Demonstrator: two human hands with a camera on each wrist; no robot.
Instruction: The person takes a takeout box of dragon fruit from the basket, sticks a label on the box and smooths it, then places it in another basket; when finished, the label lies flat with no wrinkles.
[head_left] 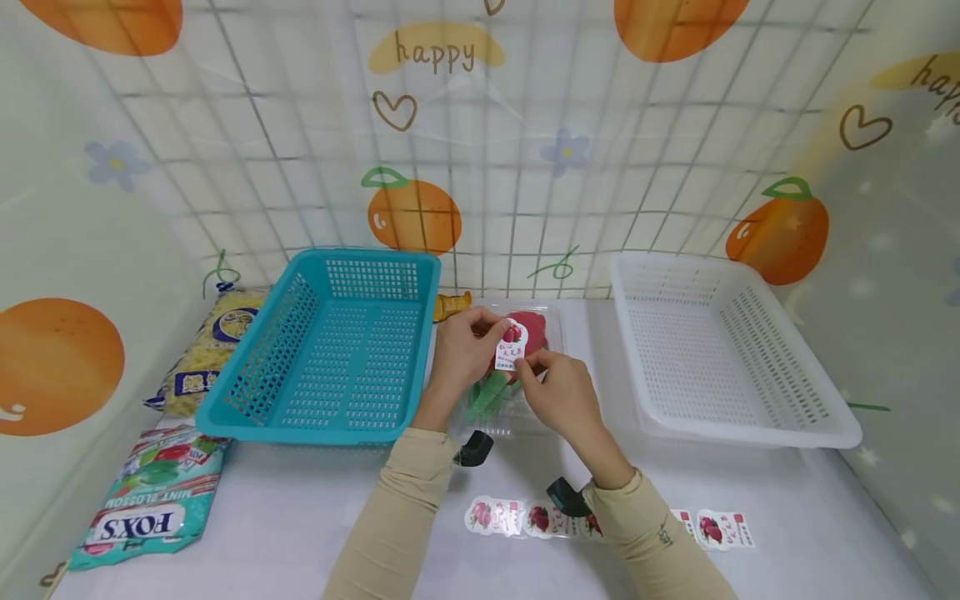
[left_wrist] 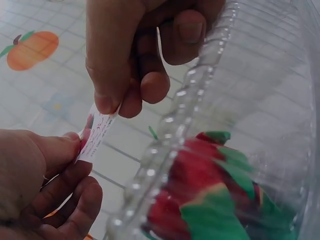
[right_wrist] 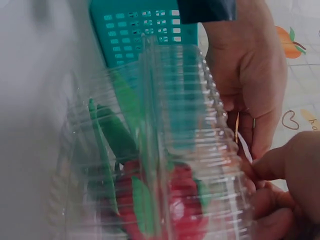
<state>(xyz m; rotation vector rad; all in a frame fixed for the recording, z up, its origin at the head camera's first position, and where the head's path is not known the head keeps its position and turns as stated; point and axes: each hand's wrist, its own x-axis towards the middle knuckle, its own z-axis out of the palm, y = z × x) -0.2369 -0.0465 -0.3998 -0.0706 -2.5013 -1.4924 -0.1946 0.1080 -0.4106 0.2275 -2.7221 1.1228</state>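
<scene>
A small white label (head_left: pixel 508 354) with a dragon fruit picture and printed text is pinched between both hands. My left hand (head_left: pixel 467 350) pinches it near the picture, and my right hand (head_left: pixel 562 392) pinches its lower corner. Just beneath them lies a clear plastic clamshell box (head_left: pixel 557 321). Through its ridged wall a red dragon fruit (left_wrist: pixel 192 177) with green leaves shows in the left wrist view. The label is above the box; whether it touches the lid, I cannot tell. Fingers partly cover the label in the right wrist view.
A teal basket (head_left: pixel 337 429) stands left of the box, a white basket (head_left: pixel 750 429) on the right. More labels (head_left: pixel 492 517) lie in a row near the front. At far left are a candy bag (head_left: pixel 153 496) and a pasta bag (head_left: pixel 206 358). An orange-brown item (head_left: pixel 452 306) shows behind.
</scene>
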